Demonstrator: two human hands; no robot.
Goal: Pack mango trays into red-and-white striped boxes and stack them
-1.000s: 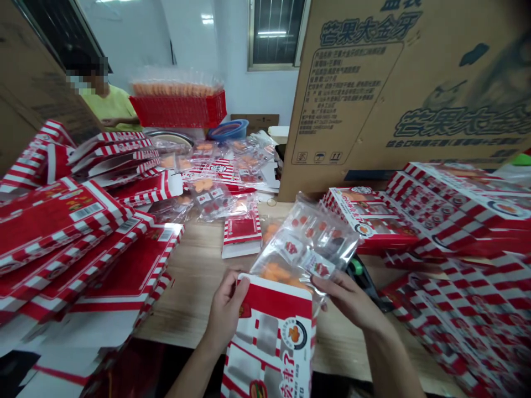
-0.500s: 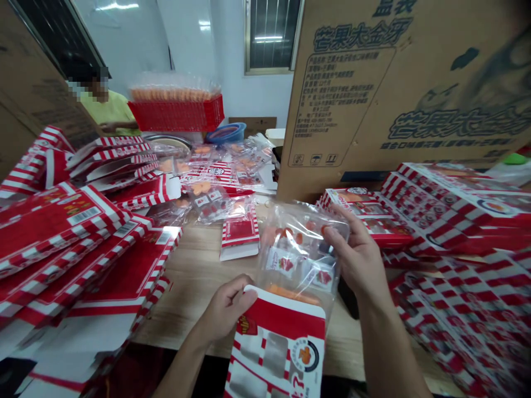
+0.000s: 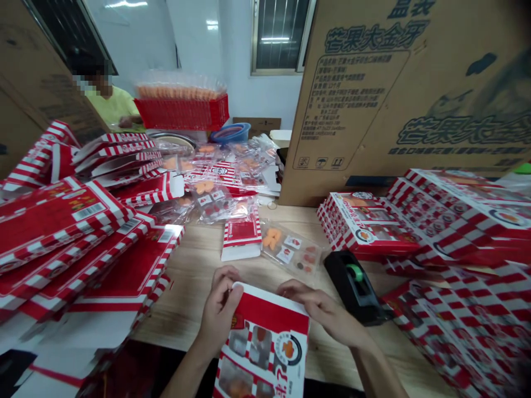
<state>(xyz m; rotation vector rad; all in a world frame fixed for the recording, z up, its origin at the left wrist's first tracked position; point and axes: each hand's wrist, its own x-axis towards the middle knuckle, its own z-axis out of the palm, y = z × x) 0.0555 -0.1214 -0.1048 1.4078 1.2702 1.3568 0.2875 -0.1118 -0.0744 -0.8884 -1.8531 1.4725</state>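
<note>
A red-and-white striped box (image 3: 265, 354) with cut-out windows stands tilted in front of me. My left hand (image 3: 222, 304) grips its upper left edge, thumb on the front. My right hand (image 3: 317, 307) is closed at the upper right corner, its fingertips partly hidden behind the top edge. Orange and reddish pieces show through the windows. Just beyond the box, a clear plastic pack (image 3: 292, 251) with orange pieces, small printed sachets and reddish pieces lies flat on the table. Left of that pack is another striped box (image 3: 241, 237).
A black tape dispenser (image 3: 357, 293) stands right of my right hand. Striped flat boxes (image 3: 83, 260) pile up at left, filled boxes (image 3: 456, 221) at right. Behind are a large carton (image 3: 352, 121), loose packs (image 3: 211, 199), a red basket (image 3: 182, 112) and a person in yellow (image 3: 116, 108).
The clear pack my right hand held has gone down into the box, whose windows now show contents. My right hand has moved down to the box's top edge. The pack on the table is now visible.
</note>
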